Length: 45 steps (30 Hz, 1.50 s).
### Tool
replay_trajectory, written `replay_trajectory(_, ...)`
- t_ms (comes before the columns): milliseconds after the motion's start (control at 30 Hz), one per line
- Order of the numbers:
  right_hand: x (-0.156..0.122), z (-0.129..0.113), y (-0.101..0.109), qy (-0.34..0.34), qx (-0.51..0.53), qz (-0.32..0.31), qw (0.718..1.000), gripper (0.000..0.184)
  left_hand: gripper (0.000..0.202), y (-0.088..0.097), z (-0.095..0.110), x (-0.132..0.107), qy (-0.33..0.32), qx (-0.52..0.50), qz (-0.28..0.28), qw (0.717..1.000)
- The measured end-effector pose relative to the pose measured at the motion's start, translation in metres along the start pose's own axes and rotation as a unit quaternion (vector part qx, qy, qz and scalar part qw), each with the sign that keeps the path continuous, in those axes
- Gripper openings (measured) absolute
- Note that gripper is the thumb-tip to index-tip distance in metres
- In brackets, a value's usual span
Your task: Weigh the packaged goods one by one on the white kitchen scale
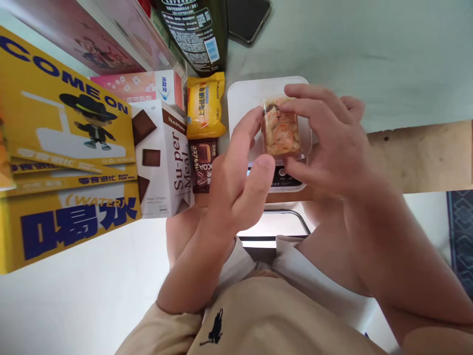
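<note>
Nearest the viewer, the left hand (236,185) has its thumb and forefinger apart, the forefinger at the left side of a clear plastic pack of golden-brown snack pieces with orange print (283,130). The right hand (332,133) straddles the opposite side; whether its grip clamps the pack cannot be told. The pack lies over a white, round-cornered plastic scale with a black control strip (236,93). It is judged light, slick-surfaced and crushable, best held by its opposite sides. Its clear wrapping shows the pieces packed close together. Leftward, a white carton with brown squares (172,158) and yellow printed cardboard boxes (79,207) conceal their contents, as does a yellow plastic packet (205,106). Farther across the pale green-covered tabletop (388,59) stands a dark green bottle (197,29).
</note>
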State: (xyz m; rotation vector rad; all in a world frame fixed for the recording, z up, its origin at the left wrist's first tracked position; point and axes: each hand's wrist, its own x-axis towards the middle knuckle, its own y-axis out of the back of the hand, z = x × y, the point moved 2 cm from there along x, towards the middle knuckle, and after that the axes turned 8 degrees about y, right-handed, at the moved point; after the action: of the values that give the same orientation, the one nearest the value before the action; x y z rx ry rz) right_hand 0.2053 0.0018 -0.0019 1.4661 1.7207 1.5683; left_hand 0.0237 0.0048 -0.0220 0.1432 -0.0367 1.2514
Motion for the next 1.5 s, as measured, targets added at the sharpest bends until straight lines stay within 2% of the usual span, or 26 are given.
replay_trajectory(67,-0.002,0.004,0.001,0.009,0.033,0.009,0.999,0.059,0.054,0.003,0.003,0.002,-0.008,-0.005,0.029,1.000)
replay_trajectory(100,-0.004,0.007,0.002,0.015,0.060,0.034,0.998,0.056,0.052,0.005,0.005,0.003,-0.023,-0.002,0.053,0.998)
replay_trajectory(167,-0.008,0.012,0.003,0.031,0.122,0.139,0.982,0.051,0.048,0.011,0.007,0.005,-0.062,0.010,0.101,0.993)
replay_trajectory(233,-0.013,0.016,0.002,0.036,0.158,0.253,0.954,0.048,0.045,0.015,0.008,0.006,-0.090,0.026,0.129,0.987)
replay_trajectory(300,-0.017,0.017,-0.001,0.007,0.149,0.289,0.946,0.043,0.046,0.019,0.006,0.006,-0.104,0.043,0.137,0.984)
replay_trajectory(400,-0.018,0.013,-0.003,-0.044,0.104,0.252,0.961,0.037,0.047,0.023,0.001,0.005,-0.136,0.066,0.132,0.980)
replay_trajectory(533,-0.015,0.007,-0.002,-0.046,0.082,0.241,0.966,0.035,0.049,0.030,-0.006,0.003,-0.176,0.056,0.128,0.974)
replay_trajectory(600,-0.013,0.005,-0.003,-0.041,0.078,0.246,0.965,0.034,0.051,0.033,-0.009,0.002,-0.190,0.041,0.108,0.975)
replay_trajectory(700,-0.011,0.003,-0.007,-0.038,0.083,0.243,0.966,0.033,0.053,0.035,-0.011,0.001,-0.180,0.011,0.059,0.982)
replay_trajectory(867,-0.010,0.000,-0.011,-0.028,0.075,0.250,0.965,0.034,0.055,0.036,-0.013,0.001,-0.168,0.008,0.058,0.984)
replay_trajectory(1067,-0.010,-0.021,-0.011,0.005,-0.025,0.169,0.985,0.035,0.056,0.037,-0.018,0.003,-0.148,-0.034,0.017,0.988)
replay_trajectory(1167,-0.009,-0.031,-0.010,-0.025,-0.031,0.091,0.995,0.037,0.055,0.034,-0.014,0.002,-0.150,-0.008,0.032,0.988)
replay_trajectory(1267,-0.009,-0.036,-0.011,-0.073,-0.015,0.016,0.997,0.042,0.049,0.030,-0.007,0.001,-0.135,0.007,0.078,0.988)
replay_trajectory(1367,-0.008,-0.039,-0.011,-0.079,-0.018,-0.005,0.997,0.045,0.045,0.026,0.000,0.000,-0.094,0.012,0.099,0.991)
replay_trajectory(1500,-0.008,-0.042,-0.014,-0.075,-0.034,-0.008,0.997,0.046,0.045,0.024,0.003,0.000,-0.076,0.019,0.102,0.992)
